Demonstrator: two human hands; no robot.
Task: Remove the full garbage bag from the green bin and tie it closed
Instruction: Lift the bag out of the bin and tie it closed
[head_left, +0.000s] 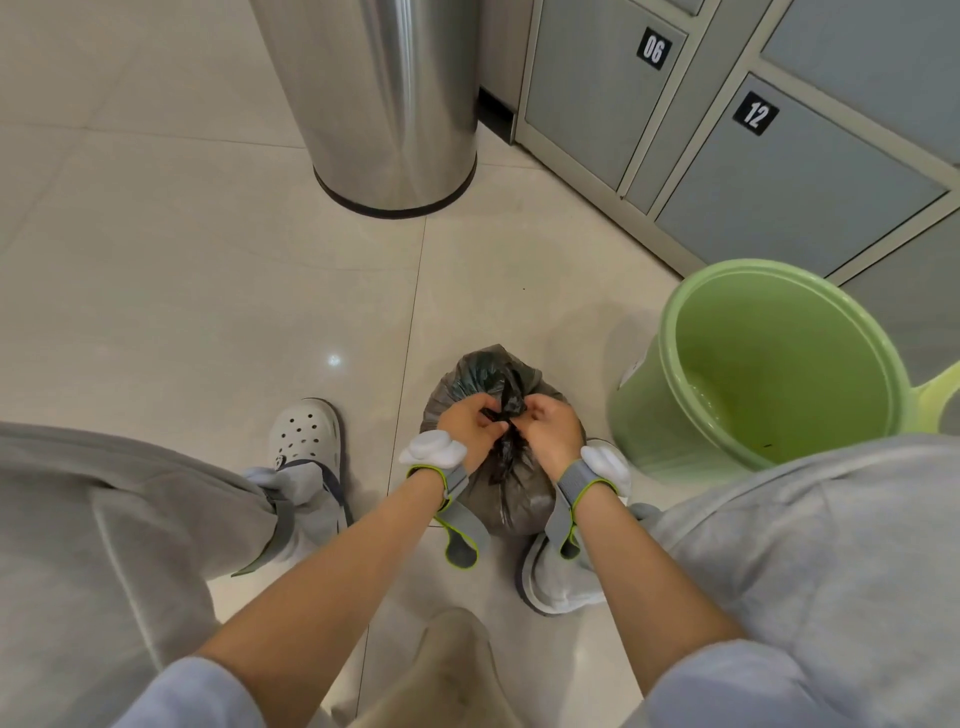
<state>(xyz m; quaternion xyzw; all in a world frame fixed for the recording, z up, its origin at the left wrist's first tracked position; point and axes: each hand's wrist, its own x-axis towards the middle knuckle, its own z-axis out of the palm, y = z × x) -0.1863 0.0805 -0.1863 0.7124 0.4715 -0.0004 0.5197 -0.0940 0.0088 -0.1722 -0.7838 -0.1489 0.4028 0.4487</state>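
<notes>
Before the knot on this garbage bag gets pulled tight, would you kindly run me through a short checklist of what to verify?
1. Bag out of the bin: ok. The black garbage bag sits on the tiled floor, apart from the green bin.
2. Bin emptied: ok, no bag shows inside it.
3. Both hands on the neck: ok. The left hand and right hand pinch the gathered plastic.
4. Knot finished: cannot tell, the fingers hide it.
5. Bag intact: cannot tell, its far and under sides are hidden.
</notes>
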